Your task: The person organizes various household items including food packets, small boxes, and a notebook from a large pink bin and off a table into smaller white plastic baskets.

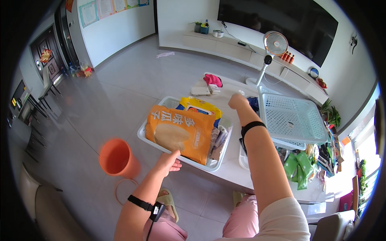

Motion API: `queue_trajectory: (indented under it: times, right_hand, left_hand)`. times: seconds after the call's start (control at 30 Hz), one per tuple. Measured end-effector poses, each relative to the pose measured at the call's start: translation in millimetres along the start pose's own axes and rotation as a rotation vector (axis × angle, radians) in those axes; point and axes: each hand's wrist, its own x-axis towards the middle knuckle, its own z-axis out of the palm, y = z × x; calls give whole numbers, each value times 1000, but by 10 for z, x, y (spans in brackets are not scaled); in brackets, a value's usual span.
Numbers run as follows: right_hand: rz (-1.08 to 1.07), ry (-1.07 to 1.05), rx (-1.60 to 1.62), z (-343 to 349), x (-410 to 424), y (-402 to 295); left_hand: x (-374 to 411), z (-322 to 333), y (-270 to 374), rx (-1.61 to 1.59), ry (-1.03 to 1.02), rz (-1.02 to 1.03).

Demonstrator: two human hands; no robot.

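Observation:
A pale plastic basket [218, 165] stands on the light coffee table [238, 128], holding a large orange snack bag [181, 131], a yellow and blue wipes packet [200, 105] and several small wrapped items [220, 137]. My left hand [169, 163] is at the basket's near rim, thumb up by the rim and fingers apart; a firm hold cannot be made out. Reaching over the table, my right hand [237, 101] is bent with its fingers hidden from view. Just beyond it lies a small clear or white item [240, 92], and a dark blue item [252, 103] is to its right.
Stacked light-blue baskets [292, 117] and green packets [297, 168] crowd the table's right side. A white box [200, 91] and a pink cloth [213, 80] lie at its far end. An orange bin [119, 158] stands on the floor at left; a white fan [265, 64] stands beyond.

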Motion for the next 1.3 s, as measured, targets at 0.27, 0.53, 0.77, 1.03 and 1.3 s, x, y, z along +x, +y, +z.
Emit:
queue_trajectory:
  times: [0.27, 0.53, 0.77, 1.03, 1.3]
  right_hand:
    - [-106, 30, -7, 23, 648, -64]
    - [138, 167, -120, 556, 1310, 474]
    - [-65, 85, -131, 811, 1810, 778]
    - [-560, 254, 68, 371, 1321, -496]
    - [-638, -12, -255, 399, 1289, -802]
  left_hand:
    - [163, -291, 416, 578, -7, -65]
    - [286, -265, 399, 391, -35, 86]
    - [312, -201, 425, 370, -51, 110]
    - [309, -268, 356, 288, -57, 150]
    - [272, -223, 355, 194, -49, 199]
